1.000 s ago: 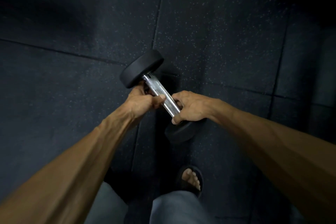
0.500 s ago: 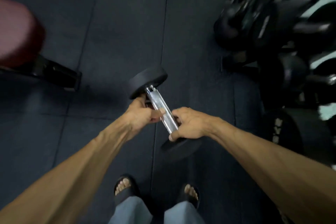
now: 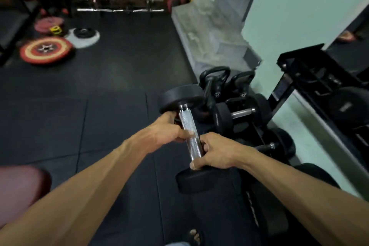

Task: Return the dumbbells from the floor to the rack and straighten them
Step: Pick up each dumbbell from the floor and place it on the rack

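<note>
Both hands are wrapped round the knurled chrome handle of one dumbbell, carried in the air in front of the person. The left hand grips the upper, far stretch of the handle, just under the far head, with its thumb laid across the metal; the right hand grips the lower, near stretch, its fingers curled round the bar just above the near head. The dumbbell's long axis runs away from the person and slightly to the left, far head high and near head low, so it hangs tilted rather than level. The rack stands to the right and a little ahead, against the pale green wall, with other dumbbells and two kettlebells crowded at its foot. The right hand is the nearer to the rack. The coming move, by this reading, is a swing to the right, and the bar will likely have to be turned to sit like the racked ones, whose handles lie crosswise to it. Farther off, coloured weight plates lie on the black rubber floor.
</note>
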### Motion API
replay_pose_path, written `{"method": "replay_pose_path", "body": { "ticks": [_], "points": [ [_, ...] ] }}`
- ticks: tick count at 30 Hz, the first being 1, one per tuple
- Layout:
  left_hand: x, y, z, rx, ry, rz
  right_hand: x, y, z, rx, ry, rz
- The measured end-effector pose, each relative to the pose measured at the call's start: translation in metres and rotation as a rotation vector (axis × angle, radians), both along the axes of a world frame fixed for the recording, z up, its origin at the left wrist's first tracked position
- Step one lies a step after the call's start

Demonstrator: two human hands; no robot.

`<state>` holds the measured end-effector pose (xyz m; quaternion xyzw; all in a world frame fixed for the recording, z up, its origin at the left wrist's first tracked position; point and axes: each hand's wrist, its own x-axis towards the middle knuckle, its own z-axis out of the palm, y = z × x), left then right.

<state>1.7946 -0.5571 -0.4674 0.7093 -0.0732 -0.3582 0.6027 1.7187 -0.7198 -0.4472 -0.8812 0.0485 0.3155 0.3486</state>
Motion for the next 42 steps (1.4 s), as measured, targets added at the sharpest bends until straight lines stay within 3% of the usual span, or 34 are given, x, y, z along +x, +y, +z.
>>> {"method": "replay_pose_path", "body": {
  "ticks": [10,24,42],
  "points": [
    [0.108,-0.145,0.077,-0.031,-0.089,-0.22,0.075,-0.119,0.079,-0.086,-0.082,-0.229],
    [0.256,-0.319,0.127,-0.054,-0.201,-0.658,0.179,-0.233,0.113,-0.083,-0.116,-0.69],
    [0.291,-0.578,0.098,0.11,-0.231,-1.017,0.204,-0.419,0.076,-0.075,-0.094,-1.097]
  ]
}}
